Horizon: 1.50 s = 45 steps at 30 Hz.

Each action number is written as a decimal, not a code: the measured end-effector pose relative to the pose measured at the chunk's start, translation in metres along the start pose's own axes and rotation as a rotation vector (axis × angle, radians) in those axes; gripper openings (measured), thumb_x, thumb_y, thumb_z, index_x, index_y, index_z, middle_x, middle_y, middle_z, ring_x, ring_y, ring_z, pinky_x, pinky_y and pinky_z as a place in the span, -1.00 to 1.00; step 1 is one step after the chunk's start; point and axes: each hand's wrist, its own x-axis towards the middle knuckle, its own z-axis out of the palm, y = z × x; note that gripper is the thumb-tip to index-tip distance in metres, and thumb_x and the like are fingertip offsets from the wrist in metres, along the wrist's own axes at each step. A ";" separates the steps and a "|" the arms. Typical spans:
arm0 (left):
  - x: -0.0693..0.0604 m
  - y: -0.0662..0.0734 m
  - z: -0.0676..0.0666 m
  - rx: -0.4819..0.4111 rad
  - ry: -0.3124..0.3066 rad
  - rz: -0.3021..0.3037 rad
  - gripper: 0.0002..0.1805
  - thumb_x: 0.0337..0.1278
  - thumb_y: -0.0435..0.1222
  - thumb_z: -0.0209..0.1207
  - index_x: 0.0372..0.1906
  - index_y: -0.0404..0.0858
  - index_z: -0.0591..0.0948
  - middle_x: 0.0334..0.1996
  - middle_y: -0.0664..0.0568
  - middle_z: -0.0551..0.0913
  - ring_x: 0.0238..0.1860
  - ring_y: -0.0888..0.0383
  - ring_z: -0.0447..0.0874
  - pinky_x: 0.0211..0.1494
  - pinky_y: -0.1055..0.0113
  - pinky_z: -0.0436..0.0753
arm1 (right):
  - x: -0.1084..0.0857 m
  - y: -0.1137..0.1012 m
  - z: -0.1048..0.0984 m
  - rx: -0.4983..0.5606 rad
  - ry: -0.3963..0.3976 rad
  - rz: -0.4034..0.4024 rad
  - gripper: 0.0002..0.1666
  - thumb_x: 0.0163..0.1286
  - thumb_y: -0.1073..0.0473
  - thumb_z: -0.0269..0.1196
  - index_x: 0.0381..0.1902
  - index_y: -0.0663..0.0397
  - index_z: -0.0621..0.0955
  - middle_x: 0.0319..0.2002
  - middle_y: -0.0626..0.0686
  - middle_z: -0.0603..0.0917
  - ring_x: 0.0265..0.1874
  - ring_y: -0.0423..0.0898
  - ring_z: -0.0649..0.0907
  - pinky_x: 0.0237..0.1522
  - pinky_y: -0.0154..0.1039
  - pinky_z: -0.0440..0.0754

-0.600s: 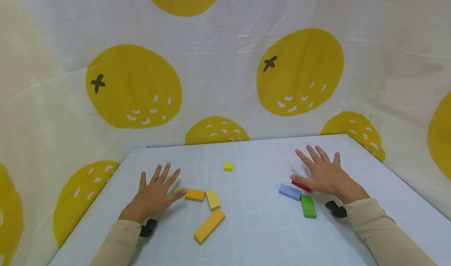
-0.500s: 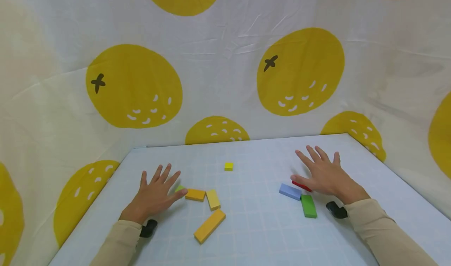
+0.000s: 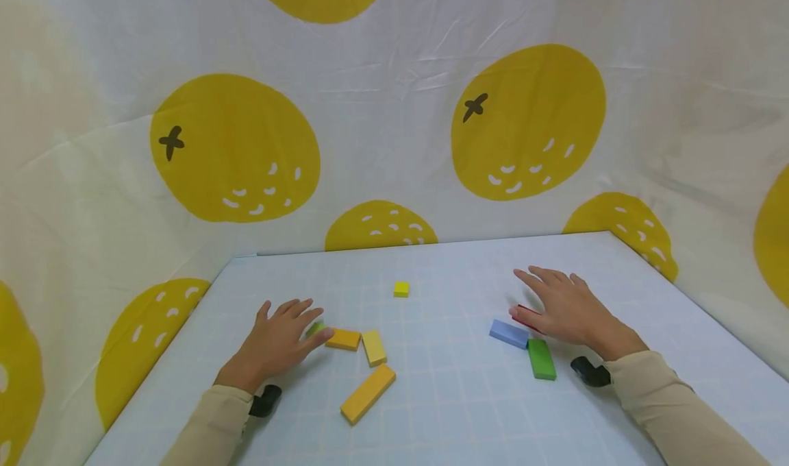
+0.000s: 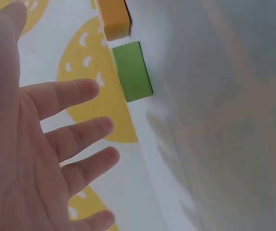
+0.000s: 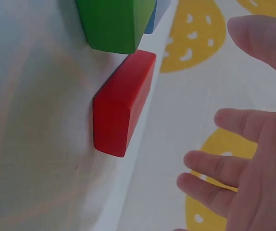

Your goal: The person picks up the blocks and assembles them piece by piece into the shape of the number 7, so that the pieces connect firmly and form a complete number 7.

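My left hand hovers over the table's left side with fingers spread and relaxed, holding nothing. Partly hidden behind its thumb is a light green block, with an orange block beside it. On the right, my right hand hangs above a red block, its fingers loosely extended and nothing in them. In the head view the right thumb covers part of that red block. A blue block and a green block lie just left of this hand, their ends close together.
A pale yellow block and a longer orange block lie left of centre. Farther back sits a small yellow cube. A white cloth with yellow fruit shapes hangs behind the pale checked table.
Both hands have lowered slightly, and their fingers have bent a little from the wider spread. The blocks stay where they were; the head view has shifted slightly.
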 end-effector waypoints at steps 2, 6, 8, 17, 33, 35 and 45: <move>0.001 0.001 0.000 -0.023 0.003 0.009 -0.15 0.33 0.41 -0.19 0.30 -0.16 0.58 0.32 -0.14 0.50 0.35 -0.18 0.38 0.36 -0.41 0.10 | 0.000 0.000 0.000 0.030 0.006 0.008 -0.01 0.33 -0.50 0.10 0.49 0.02 0.36 0.38 0.29 0.39 0.34 0.32 0.36 0.28 0.45 0.18; 0.002 0.004 -0.003 -0.081 0.005 0.029 -0.18 0.34 0.38 -0.15 0.28 -0.17 0.59 0.27 -0.14 0.55 0.32 -0.15 0.44 0.35 -0.33 0.23 | -0.001 0.001 0.001 0.100 -0.001 0.040 -0.16 0.35 -0.37 0.21 0.39 0.02 0.48 0.30 0.26 0.49 0.26 0.30 0.46 0.20 0.39 0.37; 0.001 0.005 -0.004 -0.108 -0.007 0.028 -0.18 0.33 0.38 -0.13 0.28 -0.17 0.60 0.26 -0.13 0.55 0.31 -0.14 0.45 0.35 -0.28 0.28 | -0.001 0.001 0.003 0.121 0.004 0.045 -0.24 0.37 -0.32 0.23 0.34 0.02 0.54 0.27 0.23 0.53 0.23 0.28 0.49 0.17 0.35 0.43; 0.000 0.007 -0.002 -0.251 -0.047 0.040 -0.26 0.34 0.33 -0.06 0.26 -0.13 0.61 0.27 -0.06 0.55 0.32 -0.11 0.45 0.31 -0.15 0.41 | -0.001 0.000 0.007 0.289 -0.003 0.065 -0.43 0.39 -0.09 0.30 0.25 0.07 0.60 0.04 0.11 0.66 0.01 0.09 0.60 0.03 0.16 0.62; 0.011 0.026 -0.001 -0.428 -0.059 0.131 -0.56 0.35 0.03 0.22 0.20 -0.07 0.65 0.17 0.14 0.61 0.25 0.05 0.50 0.31 -0.01 0.47 | 0.003 -0.007 0.009 0.419 0.015 -0.003 -0.58 0.44 0.03 0.28 0.14 0.15 0.66 -0.15 -0.08 0.69 -0.19 -0.08 0.59 -0.10 -0.06 0.65; 0.011 0.029 -0.002 -0.439 -0.054 0.146 -0.58 0.34 -0.01 0.24 0.18 -0.09 0.66 0.14 0.15 0.62 0.23 0.05 0.52 0.29 -0.02 0.49 | 0.003 -0.007 0.012 0.425 0.004 -0.012 -0.58 0.44 0.03 0.28 0.14 0.15 0.66 -0.15 -0.09 0.69 -0.21 -0.11 0.59 -0.12 -0.12 0.64; 0.006 0.046 -0.004 -0.428 -0.027 0.197 -0.67 0.33 -0.11 0.27 0.13 -0.07 0.69 0.01 0.24 0.66 0.07 0.19 0.58 0.18 0.09 0.58 | 0.002 -0.012 0.018 0.421 -0.003 -0.072 -0.62 0.43 0.08 0.29 0.11 0.15 0.67 -0.16 -0.11 0.69 -0.23 -0.15 0.59 -0.09 -0.11 0.64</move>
